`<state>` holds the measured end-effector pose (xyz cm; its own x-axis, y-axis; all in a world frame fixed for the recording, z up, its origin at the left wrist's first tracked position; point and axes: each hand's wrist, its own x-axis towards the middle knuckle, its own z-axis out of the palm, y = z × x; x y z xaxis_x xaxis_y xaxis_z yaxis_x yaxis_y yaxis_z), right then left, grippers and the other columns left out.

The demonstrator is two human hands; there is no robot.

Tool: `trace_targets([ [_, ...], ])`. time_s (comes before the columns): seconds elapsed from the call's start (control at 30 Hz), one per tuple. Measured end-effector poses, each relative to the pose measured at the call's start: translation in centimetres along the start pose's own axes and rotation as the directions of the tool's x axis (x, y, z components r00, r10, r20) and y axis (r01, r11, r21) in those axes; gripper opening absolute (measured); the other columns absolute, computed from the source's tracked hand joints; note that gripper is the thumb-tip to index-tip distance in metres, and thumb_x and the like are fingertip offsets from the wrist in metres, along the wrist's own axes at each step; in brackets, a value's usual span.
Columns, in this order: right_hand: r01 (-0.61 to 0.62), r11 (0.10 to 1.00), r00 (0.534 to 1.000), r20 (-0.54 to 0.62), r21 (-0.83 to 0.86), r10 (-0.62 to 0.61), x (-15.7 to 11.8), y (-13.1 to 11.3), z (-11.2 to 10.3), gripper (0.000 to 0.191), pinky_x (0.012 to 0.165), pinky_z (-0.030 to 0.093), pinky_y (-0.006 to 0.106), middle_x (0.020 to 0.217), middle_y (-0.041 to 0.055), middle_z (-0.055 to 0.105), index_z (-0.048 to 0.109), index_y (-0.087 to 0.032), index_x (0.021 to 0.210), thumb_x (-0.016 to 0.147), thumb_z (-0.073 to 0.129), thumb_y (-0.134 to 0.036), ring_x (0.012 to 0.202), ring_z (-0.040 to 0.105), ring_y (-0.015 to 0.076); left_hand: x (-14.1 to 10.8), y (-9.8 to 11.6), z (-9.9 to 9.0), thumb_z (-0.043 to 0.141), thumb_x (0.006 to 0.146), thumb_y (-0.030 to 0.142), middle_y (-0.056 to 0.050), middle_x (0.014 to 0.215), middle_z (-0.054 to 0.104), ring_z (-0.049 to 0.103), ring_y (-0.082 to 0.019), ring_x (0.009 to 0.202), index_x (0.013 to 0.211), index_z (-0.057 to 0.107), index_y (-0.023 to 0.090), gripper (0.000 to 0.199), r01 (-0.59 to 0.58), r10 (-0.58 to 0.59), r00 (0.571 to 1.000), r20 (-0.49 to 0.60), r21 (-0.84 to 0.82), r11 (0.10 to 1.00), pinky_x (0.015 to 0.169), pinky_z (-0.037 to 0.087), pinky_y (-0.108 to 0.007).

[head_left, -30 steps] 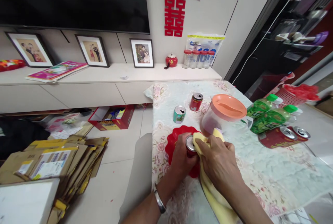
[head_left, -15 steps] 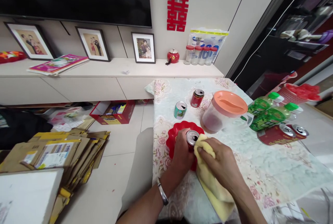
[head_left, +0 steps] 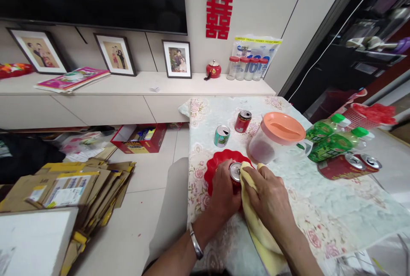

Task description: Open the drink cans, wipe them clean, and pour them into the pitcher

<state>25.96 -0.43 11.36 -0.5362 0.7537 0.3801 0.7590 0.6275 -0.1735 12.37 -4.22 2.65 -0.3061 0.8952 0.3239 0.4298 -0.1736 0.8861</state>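
Note:
My left hand (head_left: pixel 223 188) is wrapped round a red drink can (head_left: pixel 235 171), which stands upright over a red scalloped plate (head_left: pixel 214 161). In my right hand (head_left: pixel 268 195) is a yellow cloth (head_left: pixel 256 224), pressed against the can's right side and rim. The cloth's loose end hangs toward the table's near edge. Beyond the plate stand a small green-and-silver can (head_left: pixel 222 136) and another red can (head_left: pixel 243 121), both with opened tops. Most of the held can is covered by my fingers and the cloth.
A clear pitcher with an orange lid (head_left: pixel 282 127) stands right of the cans. Farther right are green-labelled bottles (head_left: pixel 333 145) and two larger red cans (head_left: pixel 341 166). Flattened cardboard (head_left: pixel 73 186) and a red box (head_left: pixel 141 139) lie on the floor at left.
My right hand and the cloth have shifted slightly along the can's rim, with the fingers turned more over it. My left hand keeps its hold, the wrist a little lower and left.

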Motion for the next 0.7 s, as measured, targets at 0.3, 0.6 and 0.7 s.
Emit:
trace_targets([
  [0.3,-0.018,0.988,0.977,-0.206,0.154,0.05,-2.7,-1.2,2.5,0.014,0.069,0.048,0.036,0.089,0.0055,0.066,0.065,-0.023,0.107,0.099,0.056,-0.031,0.082,0.066,0.0247,0.2,0.2,-0.3,0.066,0.092,0.028,-0.018,0.142,0.054,0.054,-0.036,0.136,0.142,0.043,0.022,0.055,0.003,-0.001,1.0,0.023,-0.094,0.996,0.114,0.046,-0.061],
  [0.6,-0.226,0.793,0.914,-0.159,0.566,0.374,-3.2,0.2,2.0,0.02,0.074,0.053,0.032,0.089,0.0016,0.069,0.075,-0.026,0.105,0.097,0.064,-0.04,0.081,0.067,0.0184,0.5,0.1,-0.6,0.07,0.087,0.021,-0.017,0.144,0.053,0.051,-0.035,0.138,0.144,0.043,0.021,0.064,-0.023,0.028,0.998,0.052,-0.097,0.995,0.117,0.044,-0.059],
  [0.7,-0.247,0.739,0.891,-0.153,0.627,0.428,-1.9,0.6,2.5,0.026,0.087,0.052,0.038,0.1,0.0057,0.068,0.078,-0.025,0.109,0.093,0.066,-0.042,0.095,0.067,0.0221,0.6,0.0,-0.7,0.071,0.086,0.02,-0.016,0.145,0.055,0.052,-0.035,0.138,0.146,0.045,0.021,0.065,-0.02,0.025,0.999,0.047,-0.096,0.995,0.118,0.044,-0.058],
])
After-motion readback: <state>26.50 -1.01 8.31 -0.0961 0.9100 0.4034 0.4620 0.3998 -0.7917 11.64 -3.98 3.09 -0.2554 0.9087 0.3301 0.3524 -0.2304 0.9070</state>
